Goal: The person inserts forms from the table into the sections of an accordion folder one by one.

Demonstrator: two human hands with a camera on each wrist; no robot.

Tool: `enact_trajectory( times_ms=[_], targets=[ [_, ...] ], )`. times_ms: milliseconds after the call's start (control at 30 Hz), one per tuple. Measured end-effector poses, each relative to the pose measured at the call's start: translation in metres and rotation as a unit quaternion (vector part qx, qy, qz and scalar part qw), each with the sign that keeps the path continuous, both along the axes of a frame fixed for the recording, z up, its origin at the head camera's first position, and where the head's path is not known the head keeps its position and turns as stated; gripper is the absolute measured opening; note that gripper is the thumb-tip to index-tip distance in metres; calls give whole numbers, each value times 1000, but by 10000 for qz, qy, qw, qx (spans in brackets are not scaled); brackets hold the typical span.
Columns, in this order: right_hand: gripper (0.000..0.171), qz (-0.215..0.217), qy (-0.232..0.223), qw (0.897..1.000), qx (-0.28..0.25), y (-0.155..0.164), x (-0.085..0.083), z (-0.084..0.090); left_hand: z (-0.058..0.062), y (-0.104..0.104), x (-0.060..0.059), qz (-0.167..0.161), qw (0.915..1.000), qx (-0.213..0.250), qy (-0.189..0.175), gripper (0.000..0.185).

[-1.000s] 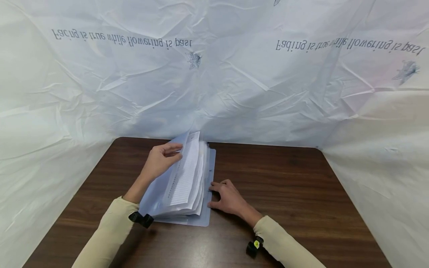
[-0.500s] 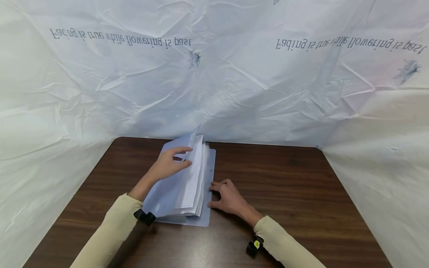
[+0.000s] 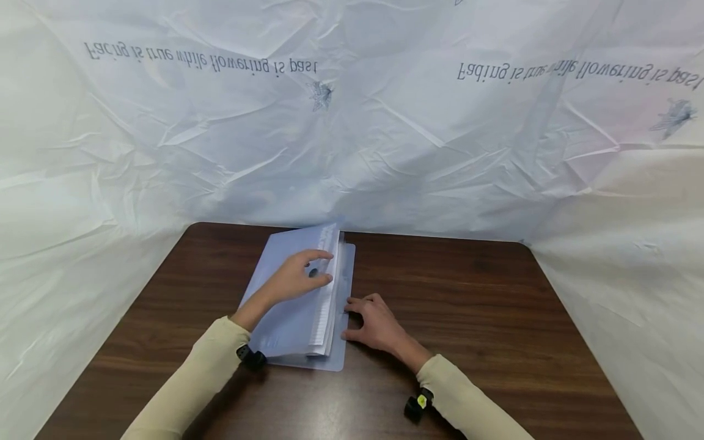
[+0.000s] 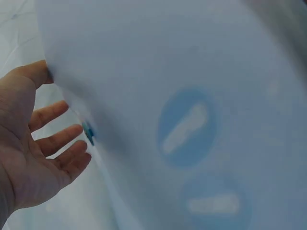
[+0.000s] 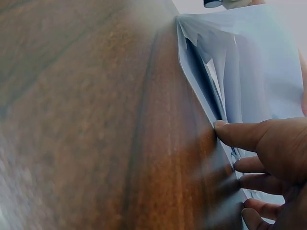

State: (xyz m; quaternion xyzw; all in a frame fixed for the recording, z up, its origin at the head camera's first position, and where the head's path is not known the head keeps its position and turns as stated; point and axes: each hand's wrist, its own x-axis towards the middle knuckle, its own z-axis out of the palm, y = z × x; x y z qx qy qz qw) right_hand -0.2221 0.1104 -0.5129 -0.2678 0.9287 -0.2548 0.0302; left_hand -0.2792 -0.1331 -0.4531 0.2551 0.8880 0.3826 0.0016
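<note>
A translucent blue plastic folder (image 3: 275, 330) lies on the brown wooden table, its front cover (image 3: 286, 250) leaning down over the contents at a slant. White lined sheets (image 3: 324, 311) show in a narrow strip under the cover's right edge. My left hand (image 3: 299, 278) touches that edge, thumb and fingers spread along it; a small dark snap button (image 3: 313, 272) shows between them. In the left wrist view, the cover fills most of the picture beside the fingertips. My right hand (image 3: 374, 321) rests its fingertips on the right edge of the folder's back cover, seen closely in the right wrist view.
Dark wood tabletop (image 3: 467, 293) extends to the right of the folder. White plastic sheeting (image 3: 385, 171) with printed lettering hangs behind and at both sides of the table. A black wrist camera (image 3: 251, 357) sits on the left sleeve, another on the right.
My left hand has moved to the right and swung the front cover down over the sheets, so less paper shows. The right hand has stayed at the folder's edge.
</note>
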Motion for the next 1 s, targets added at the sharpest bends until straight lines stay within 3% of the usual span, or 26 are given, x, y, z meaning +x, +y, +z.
enact_trajectory(
  times_ms=[300, 500, 733, 1000],
  targets=[
    [57, 49, 98, 9999, 27, 1, -2, -2, -15, 17, 1, -71, 9997, -89, -207, 58],
    [57, 79, 119, 9999, -68, 1, -2, -1, -25, 26, 1, -131, 9997, -185, -98, 52],
    [57, 46, 128, 9998, -110, 2, -1, -1, -38, 35, 1, -36, 9973, -731, 112, 49],
    [58, -47, 82, 10000, -3, 0, -2, 0, -47, 27, 5, -241, 9899, -1379, -234, 53]
  ],
)
